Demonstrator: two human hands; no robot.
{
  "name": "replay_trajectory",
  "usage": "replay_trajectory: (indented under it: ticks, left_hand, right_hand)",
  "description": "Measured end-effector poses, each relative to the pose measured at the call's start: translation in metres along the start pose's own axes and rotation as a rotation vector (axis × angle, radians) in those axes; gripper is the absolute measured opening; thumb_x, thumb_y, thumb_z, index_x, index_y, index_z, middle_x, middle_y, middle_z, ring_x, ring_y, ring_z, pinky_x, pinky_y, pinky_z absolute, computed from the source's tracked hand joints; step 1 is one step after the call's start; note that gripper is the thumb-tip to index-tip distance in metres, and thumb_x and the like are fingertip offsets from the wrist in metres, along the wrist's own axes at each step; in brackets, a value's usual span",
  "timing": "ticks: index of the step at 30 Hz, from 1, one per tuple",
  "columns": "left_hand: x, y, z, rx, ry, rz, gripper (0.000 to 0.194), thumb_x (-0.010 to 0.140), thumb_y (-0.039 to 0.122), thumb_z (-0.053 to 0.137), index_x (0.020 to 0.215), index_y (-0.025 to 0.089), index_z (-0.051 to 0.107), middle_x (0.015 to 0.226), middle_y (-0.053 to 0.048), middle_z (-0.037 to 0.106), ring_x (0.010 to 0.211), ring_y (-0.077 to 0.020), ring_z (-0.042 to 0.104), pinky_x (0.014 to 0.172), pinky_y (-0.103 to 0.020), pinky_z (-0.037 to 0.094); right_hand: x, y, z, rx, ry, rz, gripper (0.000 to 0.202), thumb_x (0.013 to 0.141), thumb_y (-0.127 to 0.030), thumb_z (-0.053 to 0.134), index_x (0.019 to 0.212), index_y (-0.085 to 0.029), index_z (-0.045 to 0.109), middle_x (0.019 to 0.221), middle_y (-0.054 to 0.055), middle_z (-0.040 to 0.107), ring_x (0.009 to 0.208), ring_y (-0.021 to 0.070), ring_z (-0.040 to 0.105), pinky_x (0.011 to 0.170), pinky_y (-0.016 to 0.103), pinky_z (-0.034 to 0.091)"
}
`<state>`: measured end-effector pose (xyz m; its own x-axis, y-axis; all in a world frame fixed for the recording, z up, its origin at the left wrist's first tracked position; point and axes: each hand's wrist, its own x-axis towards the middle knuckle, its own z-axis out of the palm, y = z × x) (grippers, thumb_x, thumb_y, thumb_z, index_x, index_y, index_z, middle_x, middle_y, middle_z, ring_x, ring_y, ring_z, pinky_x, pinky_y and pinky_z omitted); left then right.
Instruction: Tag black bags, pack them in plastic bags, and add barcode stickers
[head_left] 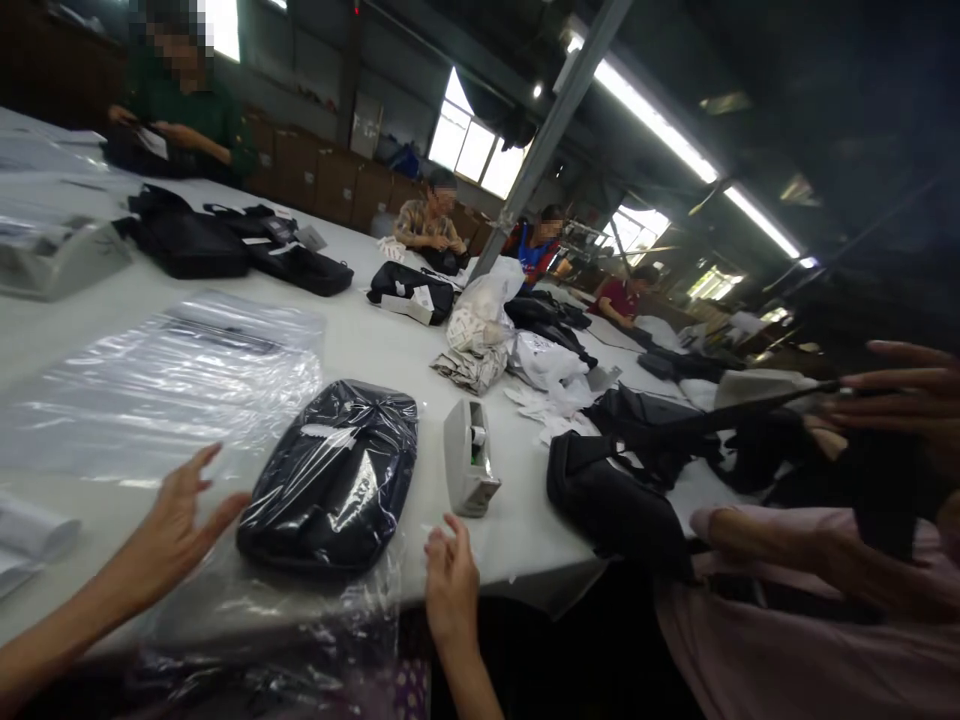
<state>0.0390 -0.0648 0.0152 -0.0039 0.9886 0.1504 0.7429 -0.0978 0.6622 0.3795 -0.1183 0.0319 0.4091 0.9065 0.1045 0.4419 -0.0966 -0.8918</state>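
In front of me a black bag (337,490) lies on the white table inside a clear plastic bag. The loose end of that plastic (300,610) hangs over the table's front edge. My left hand (184,515) is at the bag's left side, fingers spread, the thumb close to its edge; whether it touches I cannot tell. To the right of the bag my right hand (452,575) is held up with its fingers loosely bent and apart, nothing in it. Just beyond that hand stands a grey-white tape dispenser (471,460).
A stack of clear plastic bags (150,390) covers the table at left. Black bags (187,235) lie further back. At right, a co-worker in a pink top (750,650) handles a black bag (615,500) by its strap. White paper and plastic (487,320) are heaped mid-table. Other people work beyond.
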Motion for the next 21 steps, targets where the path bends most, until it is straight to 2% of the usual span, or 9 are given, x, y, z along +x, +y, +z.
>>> replay_trajectory:
  ticks: [2,4,6,8,11,13,16,18,21]
  left_hand:
    - [0.026,0.008,0.013,-0.036,-0.083,0.069,0.082,0.09,0.06,0.046,0.153,0.016,0.016,0.155,-0.018,0.033,0.132,-0.0335,0.048,0.104,-0.044,0.047]
    - [0.042,0.012,0.033,-0.019,-0.102,0.137,0.08,0.089,0.06,0.049,0.151,0.017,0.023,0.147,-0.017,0.046,0.129,-0.031,0.052,0.104,-0.042,0.047]
    - [0.054,0.012,0.048,0.012,-0.07,0.15,0.076,0.092,0.059,0.043,0.15,0.014,0.025,0.139,-0.019,0.053,0.125,-0.031,0.055,0.101,-0.043,0.048]
    - [0.065,0.01,0.047,0.042,-0.065,0.156,0.076,0.093,0.059,0.04,0.151,0.012,0.024,0.133,-0.02,0.057,0.12,-0.0317,0.059,0.098,-0.044,0.05]
    - [0.079,0.019,0.024,0.091,-0.104,0.199,0.077,0.088,0.062,0.049,0.15,0.019,0.033,0.138,-0.022,0.052,0.123,-0.039,0.055,0.098,-0.053,0.046]
    - [0.083,0.034,0.009,0.161,-0.06,0.271,0.078,0.085,0.064,0.054,0.15,0.026,0.034,0.155,-0.021,0.032,0.137,-0.0465,0.036,0.106,-0.062,0.034]
    - [0.072,0.05,0.011,0.354,0.024,0.6,0.072,0.088,0.06,0.052,0.151,0.036,0.028,0.165,-0.007,0.013,0.148,-0.0436,0.006,0.115,-0.066,0.004]
    - [0.053,0.047,0.024,0.403,-0.025,0.846,0.071,0.087,0.062,0.052,0.15,0.039,0.029,0.163,-0.002,0.021,0.149,-0.0366,0.008,0.117,-0.057,-0.005]
    - [0.017,0.027,0.037,0.469,-0.093,0.887,0.073,0.085,0.059,0.057,0.15,0.042,0.03,0.161,-0.003,0.027,0.148,-0.0355,0.014,0.118,-0.055,-0.007]
  right_hand:
    - [0.033,-0.026,0.039,-0.069,-0.125,-0.072,0.056,0.089,-0.047,0.054,0.132,-0.011,0.053,0.101,0.014,0.074,0.091,0.0259,0.072,0.078,0.035,0.056]
    - [0.06,-0.042,0.072,-0.203,-0.142,-0.16,0.061,0.085,-0.038,0.061,0.136,-0.007,0.049,0.117,0.02,0.069,0.106,0.0303,0.068,0.088,0.041,0.054]
    - [0.086,-0.049,0.091,-0.294,-0.135,-0.233,0.058,0.086,-0.033,0.059,0.137,-0.006,0.048,0.127,0.022,0.063,0.116,0.031,0.063,0.094,0.043,0.051]
    - [0.11,-0.055,0.091,-0.326,-0.187,-0.285,0.052,0.088,-0.033,0.058,0.135,-0.012,0.052,0.124,0.017,0.066,0.113,0.0286,0.064,0.093,0.041,0.051]
    - [0.135,-0.076,0.074,-0.381,-0.294,-0.351,0.046,0.084,-0.038,0.066,0.126,-0.019,0.062,0.113,0.012,0.071,0.107,0.0306,0.065,0.093,0.046,0.049]
    - [0.134,-0.093,0.063,-0.425,-0.308,-0.446,0.053,0.083,-0.044,0.067,0.13,-0.021,0.059,0.128,0.015,0.063,0.124,0.0358,0.053,0.104,0.056,0.037]
    - [0.109,-0.099,0.057,-0.54,-0.302,-0.737,0.067,0.089,-0.048,0.06,0.148,-0.025,0.039,0.156,0.013,0.033,0.146,0.0377,0.019,0.113,0.066,0.011]
    - [0.086,-0.084,0.057,-0.614,-0.467,-0.912,0.073,0.085,-0.048,0.065,0.149,-0.027,0.035,0.159,0.013,0.028,0.146,0.0384,0.017,0.111,0.07,0.011]
    - [0.06,-0.055,0.047,-0.7,-0.642,-0.935,0.073,0.085,-0.046,0.066,0.149,-0.029,0.034,0.158,0.014,0.029,0.145,0.0382,0.023,0.11,0.071,0.017]
